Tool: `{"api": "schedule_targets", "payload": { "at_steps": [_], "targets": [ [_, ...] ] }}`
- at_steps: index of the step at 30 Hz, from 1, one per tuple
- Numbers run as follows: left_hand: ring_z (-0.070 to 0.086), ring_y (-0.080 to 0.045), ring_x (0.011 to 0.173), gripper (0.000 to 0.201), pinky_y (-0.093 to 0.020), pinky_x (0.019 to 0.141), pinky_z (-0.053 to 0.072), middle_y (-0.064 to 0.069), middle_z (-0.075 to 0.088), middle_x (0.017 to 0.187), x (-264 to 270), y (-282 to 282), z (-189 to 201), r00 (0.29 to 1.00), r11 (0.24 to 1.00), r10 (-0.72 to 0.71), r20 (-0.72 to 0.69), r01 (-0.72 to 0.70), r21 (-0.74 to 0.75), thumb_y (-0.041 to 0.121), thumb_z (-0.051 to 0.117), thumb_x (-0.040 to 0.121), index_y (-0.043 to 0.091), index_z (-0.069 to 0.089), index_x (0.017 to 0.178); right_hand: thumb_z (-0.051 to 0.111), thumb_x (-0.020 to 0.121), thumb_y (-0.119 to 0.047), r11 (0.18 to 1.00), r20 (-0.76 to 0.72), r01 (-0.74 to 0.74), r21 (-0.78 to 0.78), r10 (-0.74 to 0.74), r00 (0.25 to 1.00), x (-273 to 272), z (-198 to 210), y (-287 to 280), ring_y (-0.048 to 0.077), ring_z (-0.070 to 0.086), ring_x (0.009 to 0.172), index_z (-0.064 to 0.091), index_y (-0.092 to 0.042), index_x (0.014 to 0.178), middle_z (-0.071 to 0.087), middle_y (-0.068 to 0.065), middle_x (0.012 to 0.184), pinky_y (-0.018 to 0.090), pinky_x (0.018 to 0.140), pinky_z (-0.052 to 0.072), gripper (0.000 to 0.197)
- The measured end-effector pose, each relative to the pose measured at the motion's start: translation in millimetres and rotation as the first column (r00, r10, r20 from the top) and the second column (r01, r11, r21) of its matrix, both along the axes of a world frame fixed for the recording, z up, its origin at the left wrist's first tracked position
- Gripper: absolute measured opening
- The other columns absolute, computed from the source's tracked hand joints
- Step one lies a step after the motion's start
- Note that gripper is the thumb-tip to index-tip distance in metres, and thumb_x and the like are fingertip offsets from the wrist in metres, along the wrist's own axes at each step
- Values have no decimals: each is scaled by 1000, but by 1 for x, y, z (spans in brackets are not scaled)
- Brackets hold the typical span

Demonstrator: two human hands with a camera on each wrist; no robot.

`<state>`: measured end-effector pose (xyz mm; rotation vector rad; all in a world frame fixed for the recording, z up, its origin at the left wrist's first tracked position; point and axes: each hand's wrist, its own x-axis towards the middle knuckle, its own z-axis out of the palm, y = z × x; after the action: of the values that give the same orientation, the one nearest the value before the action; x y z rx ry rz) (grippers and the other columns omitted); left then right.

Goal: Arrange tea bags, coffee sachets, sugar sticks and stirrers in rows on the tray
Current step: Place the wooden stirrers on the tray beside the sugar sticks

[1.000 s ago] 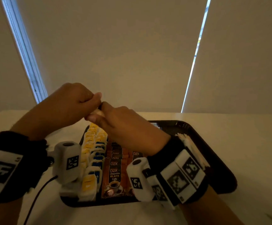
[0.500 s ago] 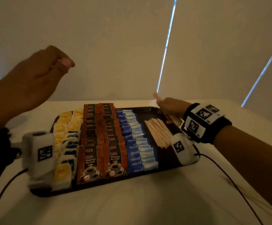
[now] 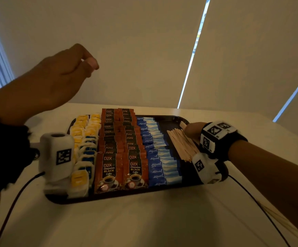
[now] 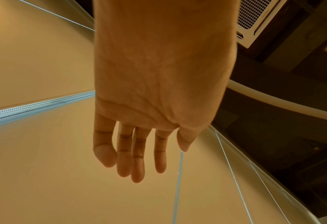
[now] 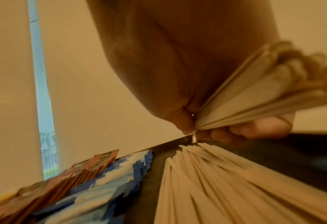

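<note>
A dark tray holds rows from left to right: tea bags, D2X coffee sachets, blue sugar sticks and wooden stirrers. My right hand is at the far end of the stirrer row and grips a bundle of stirrers between thumb and fingers. The bundle hangs just above the stirrers on the tray. My left hand is raised high over the tray's left side. Its fingers are relaxed and hold nothing.
The tray stands on a white table with bare surface in front of it. A thin black cable runs from my right wrist across the table. Pale roller blinds close off the far side.
A second ago both hands met over the tray's far left. The left hand has since lifted away empty. The right hand carried the stirrer bundle right and lowered it to the stirrer row.
</note>
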<state>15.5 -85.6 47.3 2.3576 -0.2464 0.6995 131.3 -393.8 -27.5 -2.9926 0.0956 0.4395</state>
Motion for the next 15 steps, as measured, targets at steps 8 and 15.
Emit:
{"api": "schedule_targets", "payload": {
  "at_steps": [8, 15],
  "targets": [
    [52, -1, 83, 29, -28, 64, 41, 18, 55, 91, 0, 4, 2, 998, 999, -44, -51, 44, 4, 69, 26, 78, 55, 51, 84, 45, 96, -13, 990, -19, -123, -66, 122, 992, 15, -9, -11, 33, 49, 122, 54, 0, 126, 53, 19, 131, 37, 101, 40, 34],
    [51, -1, 82, 41, -27, 62, 39, 12, 56, 92, -1, 3, 1, 998, 997, -31, -57, 34, 62, 74, 25, 80, 42, 48, 89, 47, 95, -18, 994, -29, -106, -34, 105, 994, 22, -10, -17, 33, 50, 121, 55, -2, 125, 54, 18, 130, 40, 102, 41, 35]
  ]
}}
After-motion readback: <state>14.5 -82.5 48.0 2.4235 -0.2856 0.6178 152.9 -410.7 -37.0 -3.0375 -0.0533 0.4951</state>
